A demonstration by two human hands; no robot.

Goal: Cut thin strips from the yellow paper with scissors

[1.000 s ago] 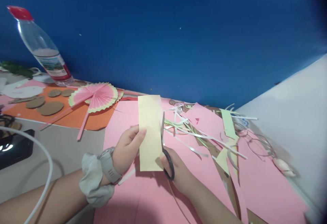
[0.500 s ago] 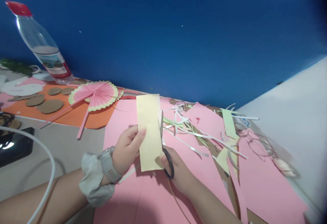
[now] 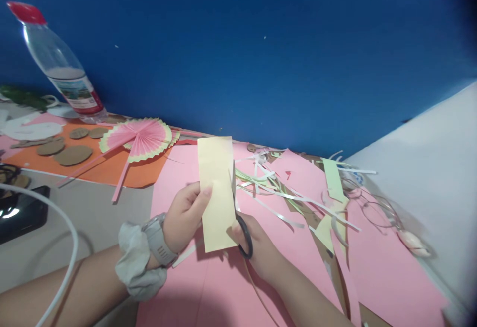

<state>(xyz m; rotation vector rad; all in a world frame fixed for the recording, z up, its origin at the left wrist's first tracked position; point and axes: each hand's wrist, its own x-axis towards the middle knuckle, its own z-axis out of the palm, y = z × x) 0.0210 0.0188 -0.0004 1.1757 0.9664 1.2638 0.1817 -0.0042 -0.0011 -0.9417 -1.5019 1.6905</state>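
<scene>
A pale yellow paper strip is held upright over the pink paper sheets. My left hand pinches its left edge, thumb in front and fingers behind. My right hand grips black-handled scissors, and its thumb shows at the strip's lower right. The scissor blades lie along the strip's right edge, partly hidden behind the paper. Pink paper covers the table beneath both hands. To the right of the scissors lies a tangle of thin white and green paper strips.
At the left, a folded pink-and-green paper fan and cardboard discs rest on orange paper. A water bottle stands by the blue wall. A white cable crosses my left forearm. Eyeglasses lie at the right.
The yellow strip has shifted very slightly left, and its lower edge tilts a little more. The scissor blades sit closer against its right edge. Both hands keep their hold.
</scene>
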